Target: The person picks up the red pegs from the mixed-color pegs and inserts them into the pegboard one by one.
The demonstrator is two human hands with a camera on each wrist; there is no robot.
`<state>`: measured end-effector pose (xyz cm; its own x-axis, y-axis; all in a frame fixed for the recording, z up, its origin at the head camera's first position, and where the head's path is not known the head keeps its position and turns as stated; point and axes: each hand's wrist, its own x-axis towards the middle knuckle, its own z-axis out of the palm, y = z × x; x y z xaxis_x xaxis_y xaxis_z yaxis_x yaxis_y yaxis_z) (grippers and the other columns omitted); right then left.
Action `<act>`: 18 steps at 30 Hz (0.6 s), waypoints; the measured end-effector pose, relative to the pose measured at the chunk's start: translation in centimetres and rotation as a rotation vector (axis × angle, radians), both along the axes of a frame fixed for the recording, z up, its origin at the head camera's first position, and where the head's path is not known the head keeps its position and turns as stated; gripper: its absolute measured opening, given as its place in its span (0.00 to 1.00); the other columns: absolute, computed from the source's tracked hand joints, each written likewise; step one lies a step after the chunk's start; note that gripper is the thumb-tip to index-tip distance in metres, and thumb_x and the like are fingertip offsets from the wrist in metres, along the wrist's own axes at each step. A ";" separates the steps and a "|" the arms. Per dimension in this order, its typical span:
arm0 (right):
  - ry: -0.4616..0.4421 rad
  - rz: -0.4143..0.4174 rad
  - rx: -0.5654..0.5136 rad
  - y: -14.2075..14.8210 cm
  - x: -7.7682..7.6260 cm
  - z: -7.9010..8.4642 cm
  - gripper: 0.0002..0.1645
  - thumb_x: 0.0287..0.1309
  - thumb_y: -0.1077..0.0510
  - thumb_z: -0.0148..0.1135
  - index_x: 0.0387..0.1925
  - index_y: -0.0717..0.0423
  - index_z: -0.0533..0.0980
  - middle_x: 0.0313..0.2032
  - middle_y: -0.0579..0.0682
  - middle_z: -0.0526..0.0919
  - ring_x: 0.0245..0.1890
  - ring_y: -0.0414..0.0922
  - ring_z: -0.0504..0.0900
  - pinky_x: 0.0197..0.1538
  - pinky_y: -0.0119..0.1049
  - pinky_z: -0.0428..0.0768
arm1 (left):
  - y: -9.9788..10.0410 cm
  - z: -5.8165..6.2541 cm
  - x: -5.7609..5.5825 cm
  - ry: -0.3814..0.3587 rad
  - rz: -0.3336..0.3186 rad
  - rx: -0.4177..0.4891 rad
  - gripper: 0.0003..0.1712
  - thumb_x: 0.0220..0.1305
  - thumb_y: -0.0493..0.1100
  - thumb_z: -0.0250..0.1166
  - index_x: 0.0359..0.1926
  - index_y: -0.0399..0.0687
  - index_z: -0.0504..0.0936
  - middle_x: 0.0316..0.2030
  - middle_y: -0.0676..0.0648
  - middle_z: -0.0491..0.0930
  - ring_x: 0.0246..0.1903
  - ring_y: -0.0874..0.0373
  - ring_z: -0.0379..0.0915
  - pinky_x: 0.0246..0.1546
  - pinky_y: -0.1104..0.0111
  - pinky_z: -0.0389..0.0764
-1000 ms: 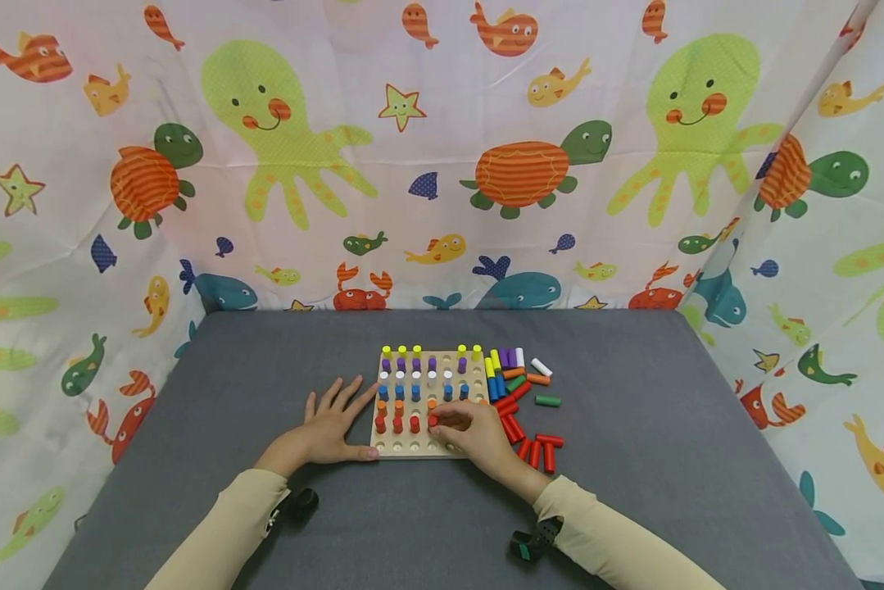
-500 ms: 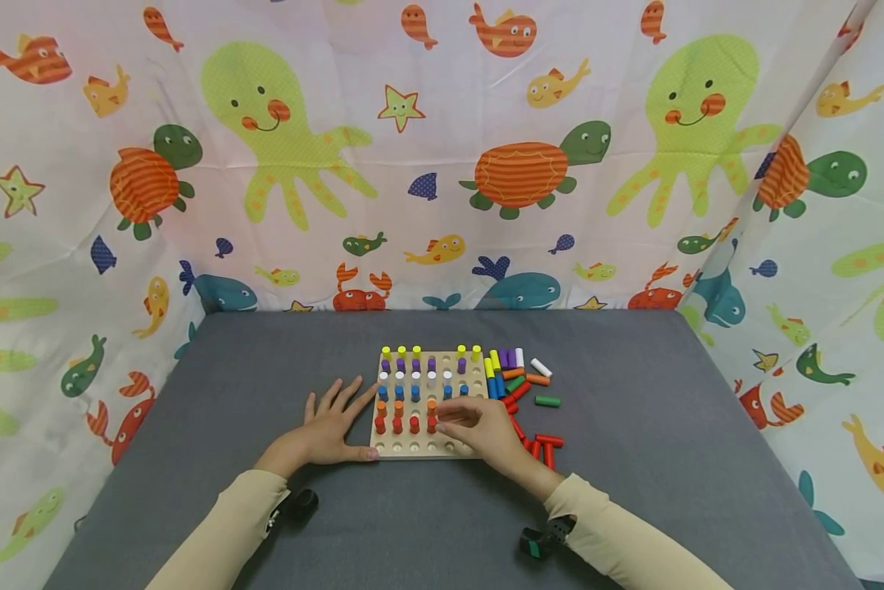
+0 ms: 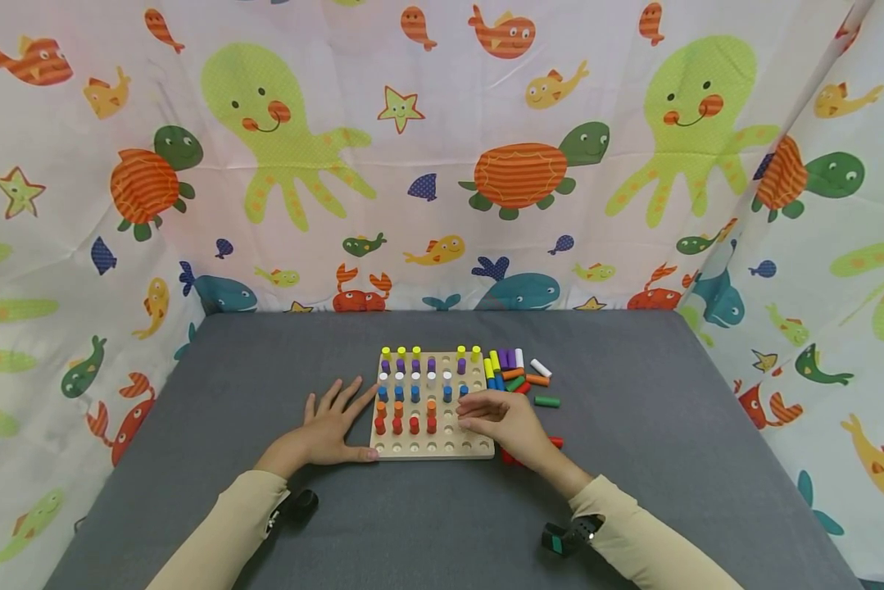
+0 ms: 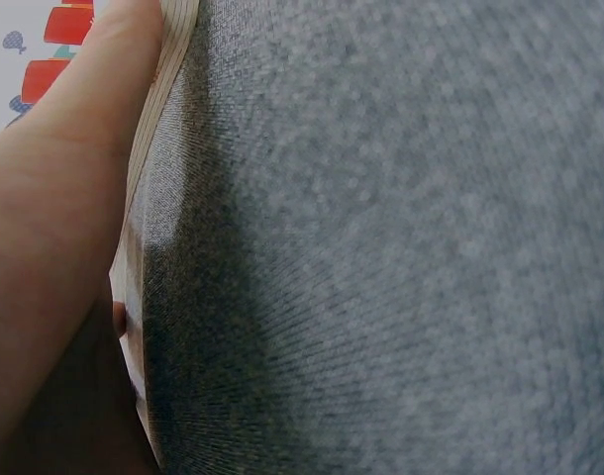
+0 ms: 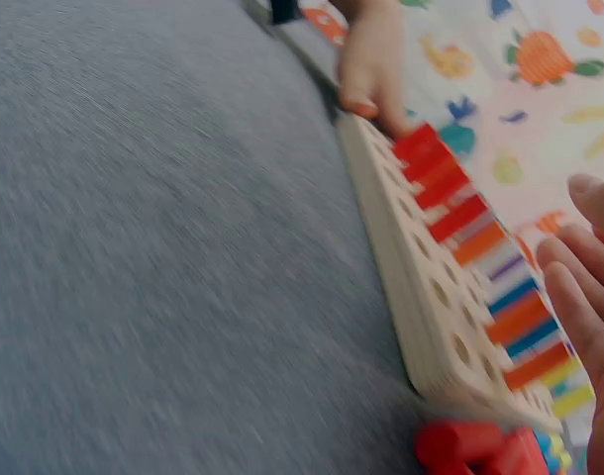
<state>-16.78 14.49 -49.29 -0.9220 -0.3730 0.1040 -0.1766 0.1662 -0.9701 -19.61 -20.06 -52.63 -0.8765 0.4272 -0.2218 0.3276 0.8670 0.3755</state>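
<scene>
A wooden pegboard lies on the table with rows of upright pegs: yellow at the back, then purple, white, blue, orange, and red pegs near the front. My left hand lies spread flat on the left, thumb and a fingertip touching the board's left edge. Over the board's right side hovers my right hand, fingers lightly bent. In the right wrist view its fingers are apart with nothing between them. Part of the board's right side is hidden behind this hand.
Loose pegs lie right of the board: yellow, blue, purple, a white peg, orange ones and a green peg. Several red pegs are partly hidden by the right hand. A sea-animal curtain hangs behind the grey table.
My right hand has let go of the red peg at the end of the red row and moved right, away from it. The peg stands in the board. My left hand has stayed put.
</scene>
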 end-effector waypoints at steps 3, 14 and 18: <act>-0.005 0.005 -0.001 1.4 -0.4 0.0 0.23 0.58 0.58 0.70 0.54 0.65 0.80 0.47 0.63 0.87 0.43 0.43 0.89 0.45 0.31 0.85 | 0.0 -0.1 0.0 0.004 0.000 0.001 0.66 0.46 0.81 0.63 0.79 0.72 0.39 0.80 0.45 0.37 0.78 0.35 0.27 0.67 0.27 0.31; -0.008 -0.102 0.116 6.6 -1.8 -0.9 0.25 0.57 0.55 0.71 0.52 0.66 0.80 0.41 0.59 0.89 0.37 0.38 0.88 0.43 0.29 0.84 | -0.1 -0.2 0.0 0.015 -0.008 0.005 0.66 0.46 0.81 0.63 0.79 0.71 0.40 0.80 0.45 0.37 0.78 0.35 0.27 0.67 0.27 0.31; -0.054 -0.162 0.159 7.8 -2.0 -1.3 0.24 0.56 0.52 0.72 0.51 0.61 0.82 0.42 0.56 0.89 0.36 0.36 0.88 0.43 0.28 0.83 | -0.2 -0.3 0.0 0.025 -0.011 0.021 0.66 0.47 0.80 0.64 0.79 0.71 0.40 0.80 0.46 0.37 0.78 0.35 0.27 0.67 0.27 0.31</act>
<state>-18.77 22.31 -50.58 -0.9739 -0.2271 0.0045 -0.0834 0.3392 -0.9370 -19.57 -20.24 -52.94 -0.8767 0.4415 -0.1912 0.3468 0.8553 0.3849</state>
